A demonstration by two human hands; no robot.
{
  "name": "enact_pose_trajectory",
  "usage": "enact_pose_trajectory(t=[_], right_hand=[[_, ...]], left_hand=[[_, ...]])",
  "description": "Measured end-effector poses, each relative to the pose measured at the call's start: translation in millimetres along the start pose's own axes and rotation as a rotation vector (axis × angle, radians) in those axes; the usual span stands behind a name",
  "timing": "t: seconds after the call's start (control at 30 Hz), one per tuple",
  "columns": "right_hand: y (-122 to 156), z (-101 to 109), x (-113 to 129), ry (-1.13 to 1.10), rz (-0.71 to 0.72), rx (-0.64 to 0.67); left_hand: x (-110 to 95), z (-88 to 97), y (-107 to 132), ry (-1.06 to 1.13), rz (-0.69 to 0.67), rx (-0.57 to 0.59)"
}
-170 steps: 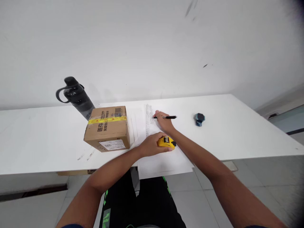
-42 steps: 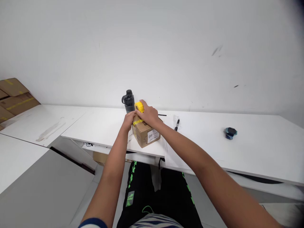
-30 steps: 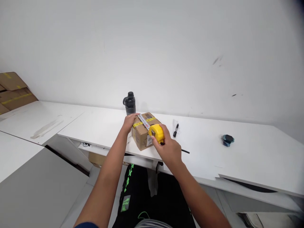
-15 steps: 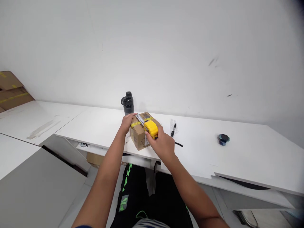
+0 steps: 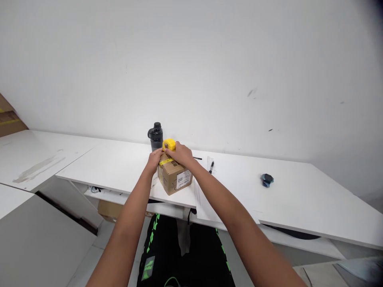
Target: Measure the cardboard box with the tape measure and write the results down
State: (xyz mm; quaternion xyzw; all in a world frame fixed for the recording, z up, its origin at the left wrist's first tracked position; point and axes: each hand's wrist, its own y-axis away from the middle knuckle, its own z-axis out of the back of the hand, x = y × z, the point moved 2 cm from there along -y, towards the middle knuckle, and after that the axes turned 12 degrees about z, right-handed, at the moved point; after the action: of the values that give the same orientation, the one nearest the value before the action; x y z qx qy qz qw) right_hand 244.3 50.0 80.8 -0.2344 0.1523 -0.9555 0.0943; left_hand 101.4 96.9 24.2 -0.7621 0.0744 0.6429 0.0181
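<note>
A small cardboard box (image 5: 170, 177) with yellow tape and a white label stands on the white desk. In my right hand (image 5: 183, 154) is a yellow tape measure (image 5: 169, 144), held over the far end of the box top. My left hand (image 5: 154, 159) is closed at the box's far left corner, with its fingertips close to the tape measure. What those fingers pinch is hidden, and no drawn-out blade shows. Just behind my left hand stands a dark water bottle (image 5: 156, 137).
A black pen (image 5: 211, 167) lies on paper right of the box, near a thin black strip (image 5: 197, 158). Farther right sits a small dark blue object (image 5: 266, 180). Cardboard boxes (image 5: 10, 119) are stacked at the far left; a wall rises behind the desk (image 5: 104, 163).
My right hand has moved the tape measure away from me, up to my left hand. The numbered blade that lay across the box top no longer shows. The view has shifted slightly right.
</note>
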Motion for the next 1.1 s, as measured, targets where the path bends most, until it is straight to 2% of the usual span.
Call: enact_pose_trajectory(t=[0.1, 0.23, 0.33, 0.4, 0.47, 0.57, 0.63, 0.73, 0.83, 0.93, 1.0, 1.1], right_hand=[[-0.3, 1.4, -12.4, -0.228, 0.007, -0.046], [5.2, 15.5, -32.4, -0.851, -0.068, -0.039], [13.1, 27.1, -46.9, -1.129, -0.151, -0.243], [20.0, 27.5, -53.5, -1.198, -0.166, -0.384], [26.2, 19.7, -55.4, -1.215, -0.161, -0.430], [31.9, -3.7, -45.5, -1.188, -0.152, -0.322], [34.1, -22.0, -29.7, -1.133, -0.152, -0.198], [37.8, -43.7, 0.9, -1.072, -0.130, -0.054], [43.2, -49.5, 22.7, -1.009, -0.048, -0.047], [48.9, -39.9, 25.3, -0.695, 0.015, -0.045], [51.4, -28.3, 22.4, -0.380, 0.083, 0.008], [50.7, -9.5, 21.7, -0.011, 0.260, 0.096]], left_hand=[[2.8, 0.3, 1.6, 0.045, 0.025, 0.020], [2.0, 1.8, 7.1, 0.048, 0.002, 0.022], [0.8, 10.3, 11.5, 0.047, -0.001, 0.060], [2.5, 23.5, 15.6, 0.108, -0.013, 0.089], [8.0, 44.2, 22.6, 0.189, -0.028, 0.074], [25.6, 83.6, 41.4, 0.235, -0.004, -0.046], [40.8, 107.9, 59.2, 0.156, 0.007, -0.172], [60.3, 126.5, 85.1, -0.046, 0.031, -0.298], [65.9, 127.0, 98.2, -0.154, 0.044, -0.475], [58.4, 119.7, 95.2, -0.199, 0.029, -0.632], [51.7, 112.4, 87.1, -0.268, 0.052, -0.651], [44.3, 98.8, 73.0, -0.304, 0.128, -0.547]])
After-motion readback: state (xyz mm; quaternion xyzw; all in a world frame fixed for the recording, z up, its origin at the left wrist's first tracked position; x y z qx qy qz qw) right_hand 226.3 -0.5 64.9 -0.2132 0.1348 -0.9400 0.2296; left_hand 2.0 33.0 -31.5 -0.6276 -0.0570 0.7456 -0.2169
